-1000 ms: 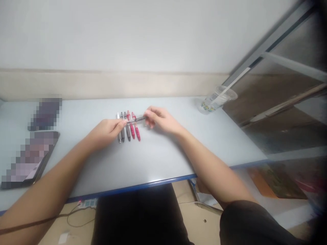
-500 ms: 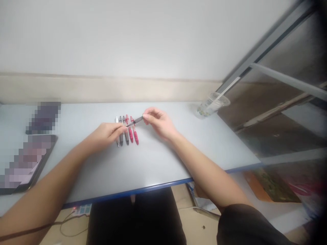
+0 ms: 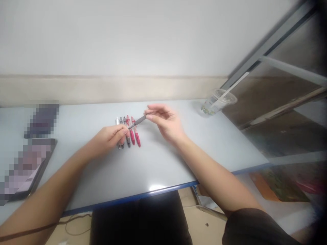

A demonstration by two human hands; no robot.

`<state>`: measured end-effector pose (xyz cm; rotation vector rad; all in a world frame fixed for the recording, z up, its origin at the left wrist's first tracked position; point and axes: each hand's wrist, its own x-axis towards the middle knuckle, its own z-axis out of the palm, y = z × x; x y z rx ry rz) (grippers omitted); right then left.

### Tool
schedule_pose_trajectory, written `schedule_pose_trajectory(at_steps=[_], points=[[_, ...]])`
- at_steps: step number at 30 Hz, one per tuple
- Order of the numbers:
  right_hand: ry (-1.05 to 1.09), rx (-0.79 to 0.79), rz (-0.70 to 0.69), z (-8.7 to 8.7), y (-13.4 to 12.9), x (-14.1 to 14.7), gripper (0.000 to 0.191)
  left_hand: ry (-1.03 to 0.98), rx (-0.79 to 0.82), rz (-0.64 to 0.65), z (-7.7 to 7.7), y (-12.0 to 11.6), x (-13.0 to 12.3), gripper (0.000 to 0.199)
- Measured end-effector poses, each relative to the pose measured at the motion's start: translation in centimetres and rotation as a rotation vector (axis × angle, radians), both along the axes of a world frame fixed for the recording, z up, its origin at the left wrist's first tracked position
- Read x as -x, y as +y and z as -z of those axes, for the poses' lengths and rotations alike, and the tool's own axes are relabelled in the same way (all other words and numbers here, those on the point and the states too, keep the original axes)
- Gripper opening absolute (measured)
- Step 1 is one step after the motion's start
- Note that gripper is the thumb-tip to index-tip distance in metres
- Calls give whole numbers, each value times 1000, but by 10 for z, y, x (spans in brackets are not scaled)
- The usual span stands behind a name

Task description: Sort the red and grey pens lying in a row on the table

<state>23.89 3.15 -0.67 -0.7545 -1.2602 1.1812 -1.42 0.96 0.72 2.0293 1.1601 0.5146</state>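
Note:
A dark grey pen (image 3: pixel 140 120) slants between my two hands above a row of pens. My left hand (image 3: pixel 111 136) pinches its lower left end between thumb and fingers. At the upper right end, my right hand (image 3: pixel 167 123) grips it with thumb and fingertips. Beneath lie several pens side by side: two red pens (image 3: pixel 138 139) on the right, dark ones (image 3: pixel 128 142) in the middle and a silver-white one (image 3: pixel 117 120) at the left, partly hidden by my left hand.
The pale table (image 3: pixel 122 180) has a blue front edge. A clear plastic cup (image 3: pixel 216 103) with a straw stands at the back right beside a metal-framed shelf (image 3: pixel 291 69). At the left lie a tablet (image 3: pixel 43 170) and a dark blurred device (image 3: pixel 42 119).
The view has shifted slightly. My right hand has moved a little to the right, and more of the grey pen shows between my hands, which both still hold it.

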Motion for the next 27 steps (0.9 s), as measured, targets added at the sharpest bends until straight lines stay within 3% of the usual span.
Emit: schedule_pose_trajectory(at_steps=[6, 13, 23, 27], points=[[44, -81, 67, -9, -1, -4, 36, -14, 8, 65, -5, -2, -3, 44], [-7, -137, 209, -19, 1, -13, 38, -22, -31, -11, -7, -1, -2, 37], [36, -121, 245, -19, 2, -14, 36, 12, -27, -26, -4, -1, 0, 38], [23, -86, 178, -11, 3, -11, 39, 6, -47, -21, -4, -4, -3, 36]])
